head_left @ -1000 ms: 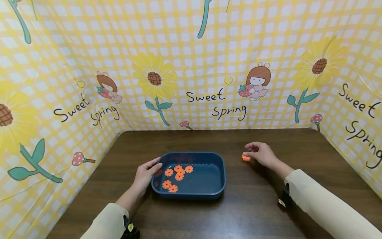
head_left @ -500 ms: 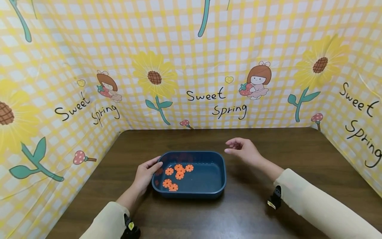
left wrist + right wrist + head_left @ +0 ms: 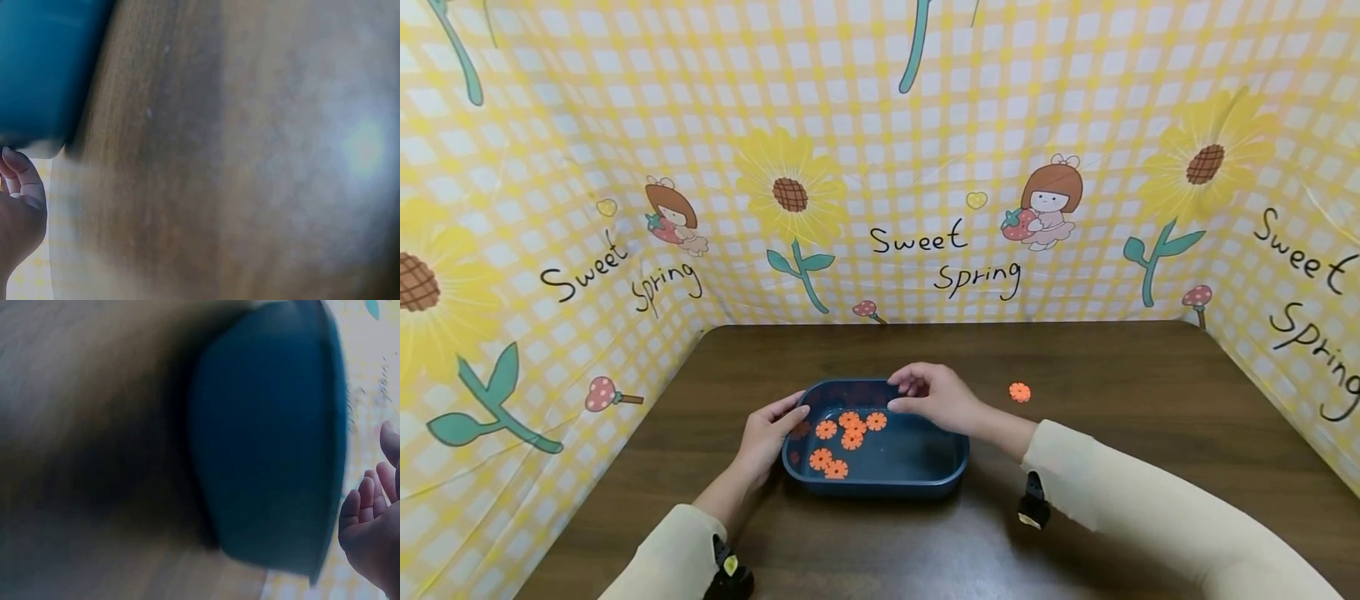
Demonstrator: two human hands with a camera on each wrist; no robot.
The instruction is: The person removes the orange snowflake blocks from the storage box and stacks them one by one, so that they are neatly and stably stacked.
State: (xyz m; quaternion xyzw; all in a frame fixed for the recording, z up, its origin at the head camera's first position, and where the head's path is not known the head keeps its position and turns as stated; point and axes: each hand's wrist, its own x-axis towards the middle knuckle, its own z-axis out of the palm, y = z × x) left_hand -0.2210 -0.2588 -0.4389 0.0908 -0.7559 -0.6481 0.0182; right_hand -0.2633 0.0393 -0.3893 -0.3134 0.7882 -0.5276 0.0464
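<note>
A dark blue rectangular basin (image 3: 910, 458) stands on the table, with several orange flower-shaped pieces (image 3: 852, 438) lying in its left half. My left hand (image 3: 763, 437) grips the basin's left rim, thumb over the edge; the left wrist view catches part of that hand (image 3: 25, 212) beside the blue wall. Over the basin's right half hovers my right hand (image 3: 936, 398), fingers loosely bent and nothing showing between them. To the right of the basin, a single orange flower-shaped piece (image 3: 1019, 392) lies on the table.
The dark brown wooden table (image 3: 1120, 375) carries the basin. Behind it and at both sides hangs a yellow checked cloth (image 3: 917, 150) printed with sunflowers and lettering. Dark devices are strapped at both wrists, below the pale sleeves.
My right hand let go of the orange flower-shaped piece on the table's right, then moved left until it was over the basin. My left hand and the basin stayed put.
</note>
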